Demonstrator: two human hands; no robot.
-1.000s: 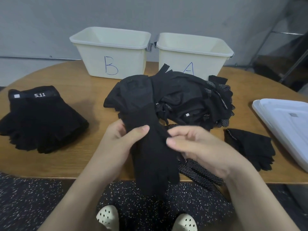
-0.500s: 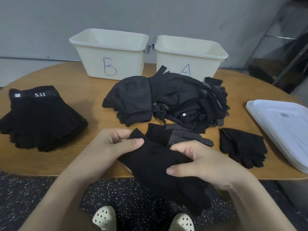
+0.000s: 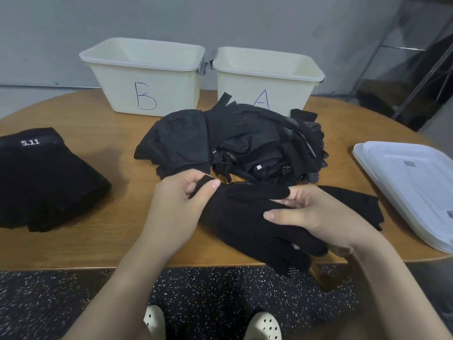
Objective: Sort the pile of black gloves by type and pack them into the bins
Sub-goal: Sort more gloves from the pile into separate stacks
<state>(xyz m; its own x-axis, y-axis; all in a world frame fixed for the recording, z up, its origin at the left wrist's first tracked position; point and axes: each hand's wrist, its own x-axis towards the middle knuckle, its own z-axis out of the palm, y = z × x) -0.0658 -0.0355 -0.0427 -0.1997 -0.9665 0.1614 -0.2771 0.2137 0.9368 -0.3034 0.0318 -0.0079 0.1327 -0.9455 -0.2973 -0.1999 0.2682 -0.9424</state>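
Note:
A black knit glove (image 3: 247, 217) lies across the table's front edge, held in both hands. My left hand (image 3: 181, 200) pinches its cuff end between thumb and fingers. My right hand (image 3: 316, 217) grips its finger end, thumb on top. Behind them sits the mixed pile of black gloves (image 3: 230, 146), some with white dots. A sorted stack of gloves marked 5.11 (image 3: 41, 182) is at the left. Another black glove (image 3: 355, 204) lies at the right, partly hidden by my right hand. Two cream bins, bin B (image 3: 144, 77) and bin A (image 3: 267, 77), stand at the back.
White plastic lids (image 3: 411, 187) are stacked at the table's right edge. The round wooden table (image 3: 98, 241) ends just below my hands. A dark metal rack (image 3: 404, 94) stands at the back right. My shoes show on the speckled floor.
The glove was pulled off the pile toward me, turned from hanging lengthwise to lying sideways, and moved right and down onto the table edge. A dotted glove seen earlier is now covered.

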